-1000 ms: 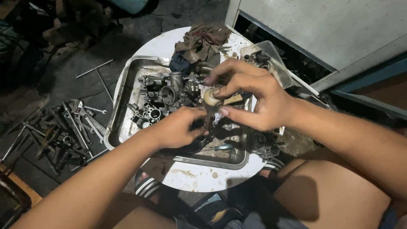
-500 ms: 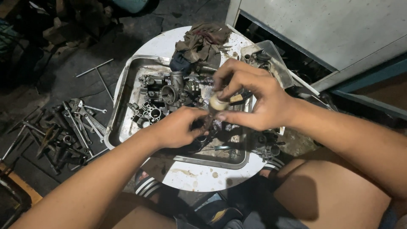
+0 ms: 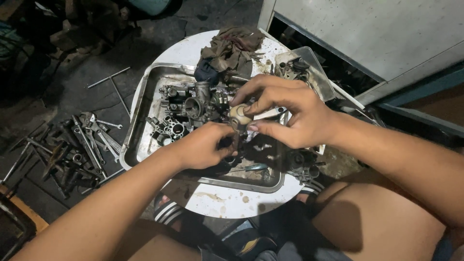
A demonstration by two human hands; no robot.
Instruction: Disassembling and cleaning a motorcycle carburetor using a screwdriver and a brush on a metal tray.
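Round tan part (image 3: 240, 114), small, sits over the metal tray (image 3: 145, 104), pinched by right hand (image 3: 295, 116) w/ thumb below and fingers curled on top. Left hand (image 3: 203, 145) just below-left of it, grip pressed together on a dark small piece right under the tan part; what that piece is, can't tell, hand and shadow cover it. Tray rests on a round white worktop (image 3: 227, 200) and holds carburetor bodies (image 3: 186, 108) plus loose metal bits at its far-left end, and a thin blue-handled tool (image 3: 251, 167) near its front rim. Behind the tray: crumpled brown rag (image 3: 232, 48); to its right, a clear plastic box (image 3: 309, 67) w/ small dark parts inside, hard to make out. Left of the tray, on the floor: pile of wrenches (image 3: 82, 140) and a T-handle tool (image 3: 113, 82). Tray's right half mostly hidden by the hands.
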